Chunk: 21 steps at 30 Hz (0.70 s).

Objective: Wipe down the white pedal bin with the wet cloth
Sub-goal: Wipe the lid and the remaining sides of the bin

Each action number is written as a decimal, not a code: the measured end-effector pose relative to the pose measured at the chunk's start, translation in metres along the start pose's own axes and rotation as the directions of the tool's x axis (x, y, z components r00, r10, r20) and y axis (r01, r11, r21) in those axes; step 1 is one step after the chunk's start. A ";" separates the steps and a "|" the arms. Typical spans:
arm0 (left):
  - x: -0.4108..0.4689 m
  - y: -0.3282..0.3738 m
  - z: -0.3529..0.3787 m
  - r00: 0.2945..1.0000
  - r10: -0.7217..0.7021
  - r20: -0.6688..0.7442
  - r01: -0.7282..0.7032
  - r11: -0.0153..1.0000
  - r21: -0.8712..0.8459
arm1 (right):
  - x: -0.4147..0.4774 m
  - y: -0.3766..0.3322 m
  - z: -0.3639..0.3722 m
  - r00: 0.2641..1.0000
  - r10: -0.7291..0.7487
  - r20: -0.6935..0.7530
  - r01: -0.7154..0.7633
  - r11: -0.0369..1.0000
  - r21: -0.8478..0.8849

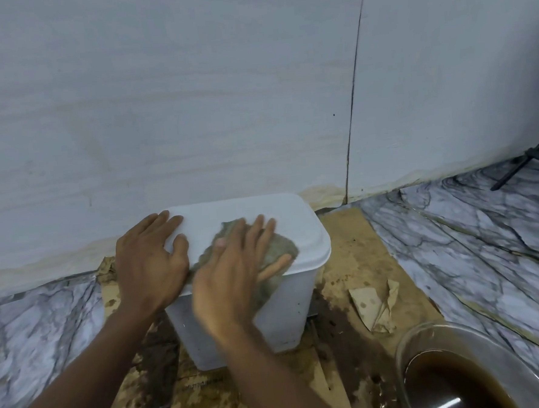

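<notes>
Two hands, one bin, one cloth. Left hand [148, 258] flat, fingers spread, bracing the lid's left edge, gripping nothing. White pedal bin [298, 233] stands on stained cardboard [357, 261] by the wall. Right hand [234, 269] flat, pressing the wet cloth [283, 250] onto the lid. One bowl [409, 346] of brown water at lower right.

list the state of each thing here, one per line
pedal bin: upright on the cardboard, lid shut
wet cloth: spread on the lid under the right hand
right hand: flat on the cloth
left hand: flat, bracing the lid's left edge
bowl: holding brown water
cardboard: wet, stained
</notes>
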<state>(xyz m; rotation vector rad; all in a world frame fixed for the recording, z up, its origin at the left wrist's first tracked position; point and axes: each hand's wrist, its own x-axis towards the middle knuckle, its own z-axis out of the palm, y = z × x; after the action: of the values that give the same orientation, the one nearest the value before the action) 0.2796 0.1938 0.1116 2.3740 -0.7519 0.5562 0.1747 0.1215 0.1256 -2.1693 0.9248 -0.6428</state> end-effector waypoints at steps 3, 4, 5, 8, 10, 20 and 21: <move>0.000 0.001 -0.001 1.000 0.006 0.009 -0.006 1.000 -0.019 | 0.000 -0.004 0.007 0.999 -0.017 0.040 0.017 1.000 0.016; 0.000 0.001 -0.002 1.000 0.003 0.015 -0.002 1.000 -0.030 | 0.005 0.002 0.004 0.998 -0.026 0.050 0.027 1.000 -0.012; 0.001 0.001 -0.002 1.000 -0.004 0.018 0.004 0.999 -0.040 | 0.010 0.009 -0.001 0.997 -0.047 0.062 0.051 0.997 -0.065; 0.002 0.003 -0.003 1.000 -0.022 0.014 0.022 0.999 -0.049 | 0.032 0.039 -0.022 0.982 -0.161 0.103 0.182 0.952 -0.247; 0.001 0.002 -0.005 0.999 -0.030 0.021 0.031 0.999 -0.041 | 0.042 0.051 -0.030 0.957 -0.265 0.117 0.289 0.909 -0.300; 0.004 0.003 -0.011 0.993 -0.100 0.064 0.104 0.992 -0.070 | 0.025 0.055 -0.042 0.688 -0.597 0.412 0.692 0.710 -0.128; 0.005 0.004 -0.012 0.992 -0.104 0.072 0.109 0.992 -0.070 | 0.031 0.059 -0.048 0.679 -0.614 0.402 0.700 0.706 -0.103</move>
<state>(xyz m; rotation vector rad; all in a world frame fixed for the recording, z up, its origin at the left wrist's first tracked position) 0.2786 0.1968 0.1246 2.3589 -0.6589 0.3975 0.1381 0.0487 0.1176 -2.7484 -0.0200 -0.4537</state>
